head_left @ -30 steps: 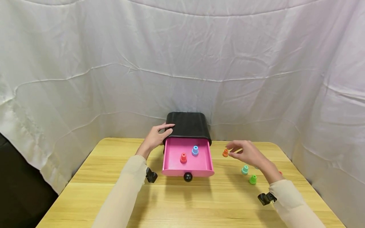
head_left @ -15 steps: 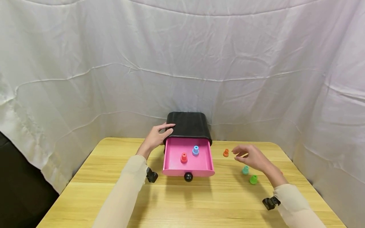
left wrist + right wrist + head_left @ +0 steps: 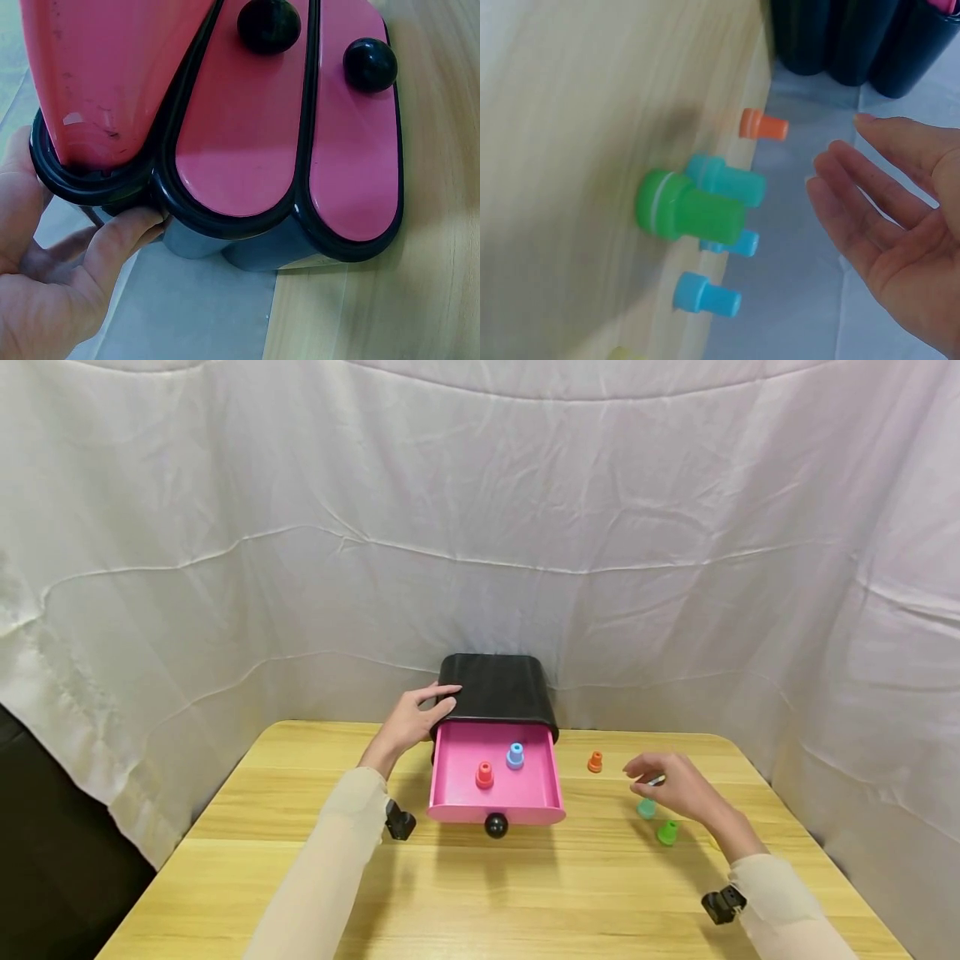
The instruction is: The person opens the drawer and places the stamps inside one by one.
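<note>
Right hand (image 3: pixel 678 785), fingers open and empty, hovers over the teal peg (image 3: pixel 646 808): probably light, hard, slippery plastic, best pinched at its neck. Left hand (image 3: pixel 408 720) lies flat against the box (image 3: pixel 495 689).

glossy plastic drawer box (image 3: pixel 497 687), matt wooden table (image 3: pixel 480 893)

pink drawer (image 3: pixel 495 777) in black cabinet (image 3: pixel 497 689); orange peg (image 3: pixel 595 762), teal peg (image 3: pixel 646 808), green peg (image 3: pixel 667 832); pale wood-grain table (image 3: pixel 480 893)
</note>
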